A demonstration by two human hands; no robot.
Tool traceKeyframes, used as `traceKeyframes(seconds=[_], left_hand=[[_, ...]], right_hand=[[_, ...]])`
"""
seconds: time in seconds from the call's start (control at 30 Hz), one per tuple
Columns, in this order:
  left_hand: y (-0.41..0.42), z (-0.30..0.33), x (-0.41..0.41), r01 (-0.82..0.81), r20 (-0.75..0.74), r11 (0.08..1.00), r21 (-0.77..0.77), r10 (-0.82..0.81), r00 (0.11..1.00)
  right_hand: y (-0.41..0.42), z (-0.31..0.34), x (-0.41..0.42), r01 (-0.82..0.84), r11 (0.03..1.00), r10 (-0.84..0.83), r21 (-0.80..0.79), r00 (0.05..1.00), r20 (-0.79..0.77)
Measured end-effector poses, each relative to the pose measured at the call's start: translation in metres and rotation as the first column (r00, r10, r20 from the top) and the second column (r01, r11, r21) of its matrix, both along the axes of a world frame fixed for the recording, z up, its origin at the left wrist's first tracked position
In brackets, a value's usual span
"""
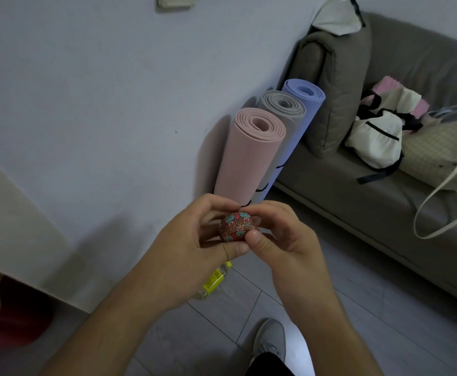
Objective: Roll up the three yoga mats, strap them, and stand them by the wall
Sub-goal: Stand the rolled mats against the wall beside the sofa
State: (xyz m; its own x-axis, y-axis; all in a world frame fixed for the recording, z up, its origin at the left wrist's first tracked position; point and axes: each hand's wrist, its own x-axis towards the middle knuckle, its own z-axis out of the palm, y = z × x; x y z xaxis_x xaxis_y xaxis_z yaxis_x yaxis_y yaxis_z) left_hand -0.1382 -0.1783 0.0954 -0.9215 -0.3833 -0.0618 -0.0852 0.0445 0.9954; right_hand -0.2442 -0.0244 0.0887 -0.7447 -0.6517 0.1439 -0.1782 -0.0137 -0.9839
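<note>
Three rolled mats stand upright against the white wall beside the sofa: a pink mat (249, 156) nearest, a grey mat (283, 108) behind it, a blue mat (303, 95) farthest. Thin black straps circle their lower parts. In front of the pink mat's base, both hands hold a small round object with a red and teal pattern (237, 226). My left hand (194, 240) grips it from the left and below. My right hand (281, 234) pinches it from the right, thumb on its lower edge.
A grey sofa (357, 207) runs along the right, carrying a cushion (336, 85), white bags (376, 139) and a beige tote (444, 150). A plastic bottle with a yellow label (213, 280) lies on the tiled floor. My grey shoe (270, 340) shows below.
</note>
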Motion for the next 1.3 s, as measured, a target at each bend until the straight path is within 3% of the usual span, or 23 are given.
traceKeyframes(seconds=[0.33, 0.57, 0.8, 1.03, 1.2, 1.3], left_hand=[[0.003, 0.003, 0.002, -0.023, -0.053, 1.0, -0.007, 0.023, 0.998], [0.01, -0.001, -0.005, -0.179, -0.045, 0.982, -0.062, 0.176, 0.983], [0.009, -0.001, -0.01, -0.13, 0.031, 0.965, 0.229, 0.126, 0.992], [0.005, -0.007, -0.009, -0.12, 0.018, 0.978, 0.172, 0.118, 0.993], [0.006, -0.008, -0.011, -0.177, 0.097, 0.908, 0.381, 0.151, 0.984], [0.004, -0.01, -0.011, -0.147, 0.129, 0.868, 0.474, 0.097, 0.987]], right_hand=[[0.005, 0.002, -0.001, 0.049, 0.999, -0.049, -0.005, 0.998, -0.047], [0.003, 0.007, 0.005, -0.016, 0.999, 0.02, -0.03, 0.988, 0.153], [-0.001, 0.004, 0.009, 0.054, 0.996, -0.062, 0.072, 0.991, 0.116], [-0.006, 0.002, 0.013, 0.075, 0.987, -0.081, 0.141, 0.996, 0.037], [-0.004, 0.005, 0.016, -0.049, 0.991, 0.042, 0.123, 0.997, 0.059], [-0.005, 0.006, 0.02, 0.005, 0.987, -0.003, 0.162, 1.0, -0.018]])
